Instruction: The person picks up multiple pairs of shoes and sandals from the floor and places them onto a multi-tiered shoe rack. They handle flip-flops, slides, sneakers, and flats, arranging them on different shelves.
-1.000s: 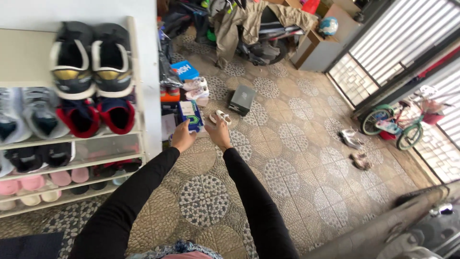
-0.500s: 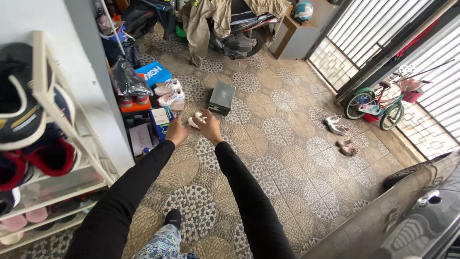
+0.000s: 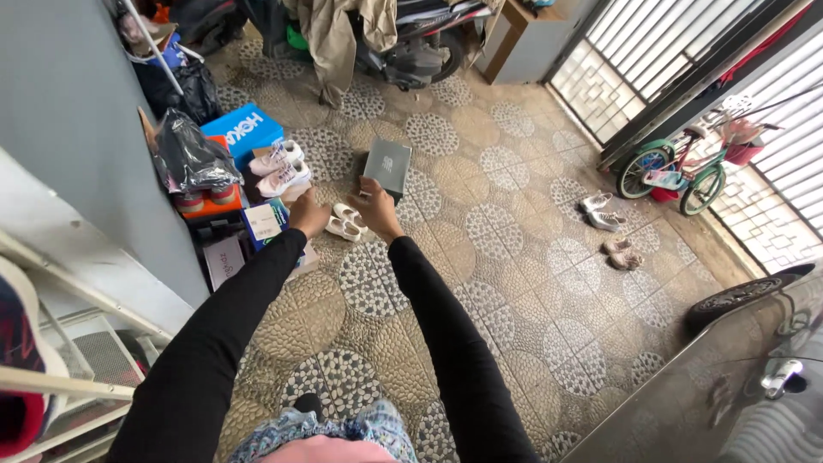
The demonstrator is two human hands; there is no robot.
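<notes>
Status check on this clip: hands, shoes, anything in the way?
Left hand on blue shoebox, grip unclear. Right hand open, above the small white shoes on the floor. Grey shoebox just beyond them.

The floor [image 3: 514, 283] is paved in tan tiles set with round pebble patches. On it at the far left stand stacked shoe boxes, a blue box [image 3: 233, 130] among them, with 1 pair of pink-and-white sneakers [image 3: 279, 168] on top. Just right of them lie 2 small white shoes [image 3: 345, 221] and a dark grey box [image 3: 387, 165]. At the right sit 2 more pairs of shoes [image 3: 610, 231], a child's green bicycle [image 3: 677, 176] beyond them. A motorbike [image 3: 410, 53] stands at the far edge.
</notes>
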